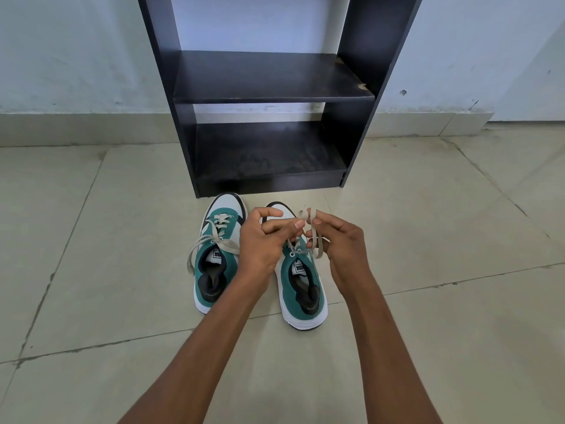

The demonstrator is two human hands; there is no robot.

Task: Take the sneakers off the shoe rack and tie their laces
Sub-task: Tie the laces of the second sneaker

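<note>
Both sneakers stand on the floor [428, 270] in the middle of the frame, just in front of the dark shoe rack [269, 96], whose shelves are bare. The left sneaker [214, 258] has its lace spread loosely over the tongue, and whether it is knotted cannot be told. Over the right sneaker [301, 289], the left hand [263, 240] and the right hand [339, 243] work its lace [318, 249]: the right hand pinches a small loop at its fingertips, and the left hand's thumb and forefinger close on the lace beside it. The step in hand seems to be forming the bow. To do it well, the person should keep the loop pinched near its base (a slack loop slips out), wrap the free end around it, and pull both loops evenly.
</note>
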